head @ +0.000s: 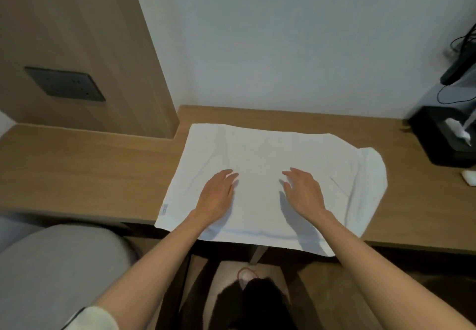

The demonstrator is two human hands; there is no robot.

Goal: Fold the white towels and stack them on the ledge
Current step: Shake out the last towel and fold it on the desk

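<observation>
Beyond our forearms (159, 265), left hand (219, 195) and right hand (304, 190) lie, fingers released, over the white towel (270, 149) spread on the ledge (77, 169) at twelve o'clock; we should smooth its rumpled three-o'clock end before folding.

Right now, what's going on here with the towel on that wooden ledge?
A person has a white towel spread on the wooden ledge. The left hand lies flat on it, fingers straight; the right hand, fingers spread, is on or just above it. The towel's right end is rumpled and its near edge hangs over the front. No folded stack is in view.
</observation>
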